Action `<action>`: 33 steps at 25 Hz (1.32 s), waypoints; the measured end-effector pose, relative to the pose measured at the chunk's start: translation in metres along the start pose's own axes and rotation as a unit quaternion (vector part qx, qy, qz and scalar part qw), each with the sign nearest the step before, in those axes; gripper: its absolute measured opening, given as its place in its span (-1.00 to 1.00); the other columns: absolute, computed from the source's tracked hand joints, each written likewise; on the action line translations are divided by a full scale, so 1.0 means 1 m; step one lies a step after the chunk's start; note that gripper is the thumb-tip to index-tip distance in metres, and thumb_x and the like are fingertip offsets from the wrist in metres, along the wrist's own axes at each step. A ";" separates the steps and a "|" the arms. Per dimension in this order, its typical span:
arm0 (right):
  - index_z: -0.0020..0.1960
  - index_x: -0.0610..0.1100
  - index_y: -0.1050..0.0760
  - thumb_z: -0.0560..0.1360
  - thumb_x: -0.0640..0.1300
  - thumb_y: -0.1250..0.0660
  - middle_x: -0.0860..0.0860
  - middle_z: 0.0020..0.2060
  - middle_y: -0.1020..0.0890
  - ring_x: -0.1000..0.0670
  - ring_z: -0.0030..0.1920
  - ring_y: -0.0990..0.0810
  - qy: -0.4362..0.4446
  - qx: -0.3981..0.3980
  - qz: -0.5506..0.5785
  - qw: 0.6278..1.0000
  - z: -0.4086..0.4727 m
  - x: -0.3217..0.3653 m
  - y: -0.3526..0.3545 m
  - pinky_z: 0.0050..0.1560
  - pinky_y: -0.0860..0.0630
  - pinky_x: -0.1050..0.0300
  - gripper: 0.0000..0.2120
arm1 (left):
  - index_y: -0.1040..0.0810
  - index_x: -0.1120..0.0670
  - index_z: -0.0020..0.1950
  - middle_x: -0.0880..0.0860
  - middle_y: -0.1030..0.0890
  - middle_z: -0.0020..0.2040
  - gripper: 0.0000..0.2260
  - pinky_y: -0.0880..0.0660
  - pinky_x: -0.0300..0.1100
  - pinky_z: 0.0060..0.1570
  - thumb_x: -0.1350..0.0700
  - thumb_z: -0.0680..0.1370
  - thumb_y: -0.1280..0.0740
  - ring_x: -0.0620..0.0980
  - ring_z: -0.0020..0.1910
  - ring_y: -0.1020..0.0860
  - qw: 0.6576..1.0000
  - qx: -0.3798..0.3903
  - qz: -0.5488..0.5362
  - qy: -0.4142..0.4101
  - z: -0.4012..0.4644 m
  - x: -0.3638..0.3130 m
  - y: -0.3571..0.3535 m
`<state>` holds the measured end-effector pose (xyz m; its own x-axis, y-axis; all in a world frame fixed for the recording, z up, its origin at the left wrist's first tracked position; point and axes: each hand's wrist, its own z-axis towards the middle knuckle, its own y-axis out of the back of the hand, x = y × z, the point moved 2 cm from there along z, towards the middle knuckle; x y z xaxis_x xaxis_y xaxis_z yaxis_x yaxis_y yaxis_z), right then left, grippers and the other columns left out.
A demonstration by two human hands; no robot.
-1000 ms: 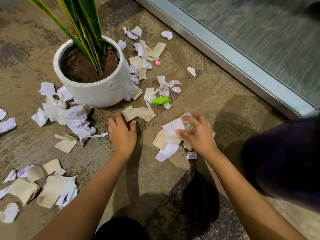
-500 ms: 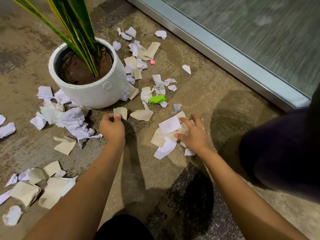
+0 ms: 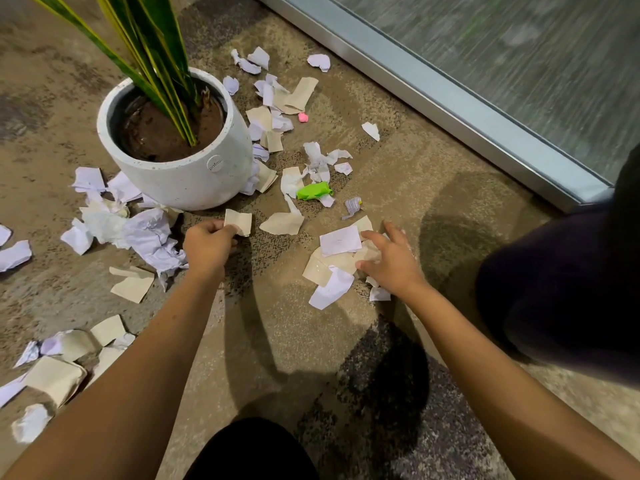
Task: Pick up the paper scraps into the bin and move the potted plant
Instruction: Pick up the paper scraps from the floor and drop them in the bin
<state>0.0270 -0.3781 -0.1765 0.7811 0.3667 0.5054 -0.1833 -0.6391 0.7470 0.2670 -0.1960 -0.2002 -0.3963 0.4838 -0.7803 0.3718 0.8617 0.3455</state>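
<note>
A white round pot (image 3: 180,178) with long green leaves stands on the carpet at upper left. Torn white and beige paper scraps lie all around it. My left hand (image 3: 207,247) pinches a beige scrap (image 3: 239,221) just in front of the pot. To the right, a small pile of scraps (image 3: 332,261) lies under my right hand (image 3: 391,261), whose fingers are spread with the thumb and fingertips on the papers. Between the hands a beige scrap (image 3: 282,223) lies flat. No bin is in view.
A metal door sill (image 3: 450,98) with glass behind it runs diagonally at upper right. A green crumpled piece (image 3: 313,191) and a pink bit (image 3: 303,117) lie among the scraps. A dark rounded mass (image 3: 561,289) sits at right. More scraps (image 3: 59,368) lie at lower left.
My left hand closed on a beige scrap and lifted it off the carpet. My right hand opened and spread over the pile of papers at right.
</note>
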 end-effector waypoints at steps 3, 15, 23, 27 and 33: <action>0.36 -0.05 -0.41 0.46 -0.05 -0.41 -0.14 0.45 -0.24 -0.11 0.40 -0.28 0.005 -0.045 0.075 0.996 -0.006 -0.001 0.005 0.32 -0.29 0.09 -0.51 | -0.53 0.07 -0.26 0.11 -0.56 -0.18 -0.86 -0.55 -0.13 -0.09 0.19 0.50 -0.37 -0.03 -0.27 -0.53 0.997 0.075 -0.026 -0.003 -0.029 -0.004 0.001; 0.42 0.36 0.29 0.13 0.18 -0.59 0.04 0.47 0.43 -0.35 0.43 0.42 0.029 0.202 -0.201 0.958 -0.014 0.005 -0.008 0.30 -0.08 -0.52 0.23 | -0.52 -0.08 -0.25 -0.16 0.33 0.54 -0.86 0.27 0.51 0.24 0.00 0.38 -0.48 0.25 0.45 0.44 0.704 0.388 0.515 -0.298 -0.102 0.002 -0.099; 0.06 0.04 -0.49 0.36 -0.03 -0.35 -0.06 0.02 -0.51 -0.10 0.00 -0.50 0.079 -0.064 -0.091 0.991 -0.059 -0.004 -0.033 -0.06 -0.41 0.02 -0.74 | -0.55 0.16 -0.23 0.10 -0.61 0.15 -0.94 -0.21 -0.25 0.02 0.26 0.41 -0.41 0.11 0.14 -0.51 0.819 0.233 0.327 -0.410 -0.143 0.034 -0.086; -0.08 -0.16 -0.66 0.38 -0.29 -0.39 -0.14 -0.09 -0.64 -0.14 -0.09 -0.59 0.096 -0.116 0.021 0.988 -0.084 -0.005 -0.004 -0.09 -0.43 0.09 -0.85 | -0.57 0.19 -0.24 0.12 -0.63 -0.15 -0.92 -0.36 -0.17 -0.17 0.29 0.38 -0.46 0.06 -0.15 -0.55 0.892 0.215 0.216 -0.333 -0.166 0.012 -0.082; -0.09 -0.09 -0.67 0.40 -0.25 -0.40 -0.05 -0.11 -0.67 0.02 -0.13 -0.58 0.097 -0.273 0.143 0.946 -0.121 0.030 0.112 -0.12 -0.35 0.36 -0.86 | -0.57 0.08 -0.23 0.01 -0.61 -0.20 -0.89 -0.38 -0.24 -0.19 0.19 0.41 -0.49 -0.05 -0.19 -0.52 0.893 0.258 0.139 -0.342 -0.220 -0.105 -0.076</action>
<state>-0.0422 -0.3562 -0.0253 0.5383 0.3837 0.7504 -0.6932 -0.3049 0.6531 0.0960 -0.2787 -0.0297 0.3113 0.3086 -0.8988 0.7831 0.4526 0.4266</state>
